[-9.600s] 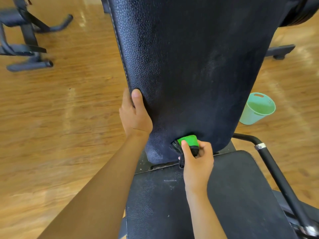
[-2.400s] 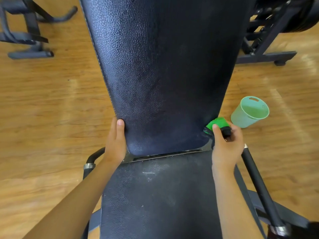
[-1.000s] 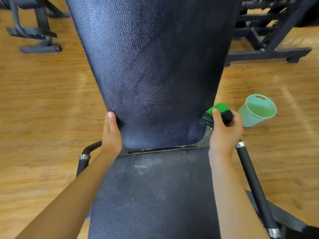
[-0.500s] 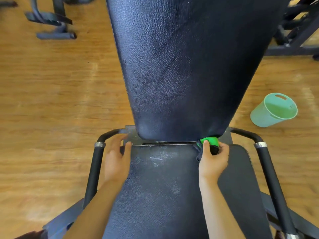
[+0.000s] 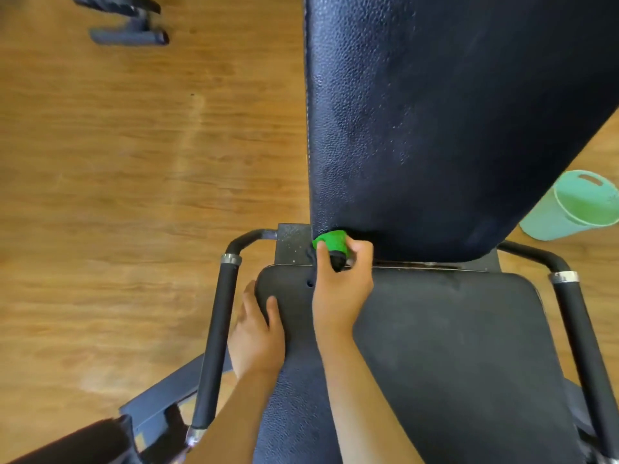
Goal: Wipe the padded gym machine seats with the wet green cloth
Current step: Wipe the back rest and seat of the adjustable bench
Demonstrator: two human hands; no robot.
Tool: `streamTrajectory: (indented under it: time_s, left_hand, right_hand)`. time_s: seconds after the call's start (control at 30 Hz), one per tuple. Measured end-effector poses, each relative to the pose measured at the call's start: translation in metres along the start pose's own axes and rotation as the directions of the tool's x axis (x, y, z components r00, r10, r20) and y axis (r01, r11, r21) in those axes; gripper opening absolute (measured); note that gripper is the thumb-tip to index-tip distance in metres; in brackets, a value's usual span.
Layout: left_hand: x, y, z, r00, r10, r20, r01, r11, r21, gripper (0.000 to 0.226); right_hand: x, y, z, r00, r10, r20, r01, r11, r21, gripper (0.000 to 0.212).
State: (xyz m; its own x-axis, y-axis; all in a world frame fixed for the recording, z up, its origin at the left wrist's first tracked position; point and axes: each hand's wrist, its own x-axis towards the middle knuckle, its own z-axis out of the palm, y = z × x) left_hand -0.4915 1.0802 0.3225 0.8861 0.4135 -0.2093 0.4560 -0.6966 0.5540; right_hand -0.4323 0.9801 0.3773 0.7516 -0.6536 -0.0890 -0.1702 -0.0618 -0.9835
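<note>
A bright green cloth (image 5: 330,242) with a black edge stands out below the black, pebble-grained backrest (image 5: 452,128); right of the backrest sits a mint-green bucket (image 5: 569,212), left of it honey-brown wood-grain floor (image 5: 134,162).

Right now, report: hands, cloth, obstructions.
Right hand grips green cloth at backrest base, left corner. Left hand holds seat pad edge. Nothing blocking the pad.
</note>
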Motion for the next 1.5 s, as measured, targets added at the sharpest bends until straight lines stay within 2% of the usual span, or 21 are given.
streamTrajectory:
  time_s: [0.2,0.3,0.4,0.53,0.6,0.7,0.87,0.97,1.1,1.17,1.23,1.3,1.37,1.43,1.5]
  left_hand:
    - [0.001,0.006,-0.002,1.0,-0.014,0.003,0.014,0.998,0.066,0.045]
    - [0.002,0.004,-0.001,1.0,-0.012,0.017,0.011,0.998,0.065,0.046]
    - [0.003,0.005,-0.002,0.999,-0.016,0.034,0.013,0.997,0.07,0.047]
    - [0.003,0.005,-0.003,1.0,-0.004,0.031,0.001,0.997,0.075,0.051]
    - [0.003,0.006,-0.002,1.0,-0.006,0.028,0.004,0.997,0.081,0.05]
    - [0.004,0.006,-0.001,0.999,-0.004,0.032,0.001,0.995,0.096,0.049]
    - [0.004,0.005,-0.002,0.999,-0.017,0.051,0.012,0.994,0.108,0.052]
    - [0.005,0.004,-0.001,0.998,-0.016,0.059,0.009,0.994,0.111,0.054]
    - [0.006,0.005,-0.001,0.998,-0.023,0.066,0.014,0.992,0.126,0.052]
    - [0.006,0.004,-0.001,0.998,-0.015,0.069,0.007,0.993,0.118,0.054]
    - [0.006,0.004,-0.002,0.998,-0.004,0.065,-0.003,0.994,0.105,0.053]
    - [0.006,0.004,-0.001,0.998,0.0,0.061,-0.006,0.995,0.098,0.052]
    - [0.007,0.003,-0.001,0.998,-0.003,0.058,-0.003,0.994,0.106,0.054]
    - [0.006,0.003,0.0,0.998,-0.005,0.062,-0.002,0.994,0.112,0.055]
    - [0.006,0.003,0.0,0.998,-0.007,0.064,0.0,0.994,0.107,0.052]
  right_hand:
    - [-0.003,-0.008,0.007,1.0,-0.002,-0.021,0.002,1.0,-0.01,0.02]
    - [0.01,-0.033,0.004,0.993,-0.12,-0.012,0.12,0.992,0.025,0.021]
    - [0.021,-0.037,0.003,0.976,-0.214,0.048,0.216,0.975,-0.046,0.021]
    - [0.012,0.012,-0.02,0.961,-0.123,0.249,0.207,0.914,-0.348,0.02]
    - [0.019,0.022,-0.044,0.951,-0.111,0.289,0.23,0.878,-0.419,0.02]
    - [0.046,0.01,-0.083,0.957,-0.129,0.26,0.238,0.861,-0.449,0.024]
    - [0.055,0.011,-0.112,0.99,0.043,0.136,0.067,0.706,-0.705,0.036]
    - [0.038,0.021,-0.093,0.992,0.066,0.112,0.029,0.726,-0.687,0.027]
    - [0.007,0.024,-0.051,0.958,0.005,0.288,0.196,0.722,-0.664,0.022]
    - [-0.012,0.024,-0.039,0.911,0.023,0.412,0.271,0.72,-0.639,0.022]
    - [-0.015,0.025,-0.044,0.888,0.031,0.459,0.3,0.718,-0.629,0.022]
    - [0.003,0.026,-0.062,0.928,-0.001,0.373,0.267,0.701,-0.661,0.02]
    - [0.033,0.026,-0.088,0.975,-0.035,0.219,0.188,0.657,-0.73,0.021]
    - [0.063,0.023,-0.113,0.995,-0.014,0.102,0.091,0.591,-0.801,0.024]
    - [0.078,0.021,-0.123,0.998,0.019,0.06,0.039,0.56,-0.828,0.027]
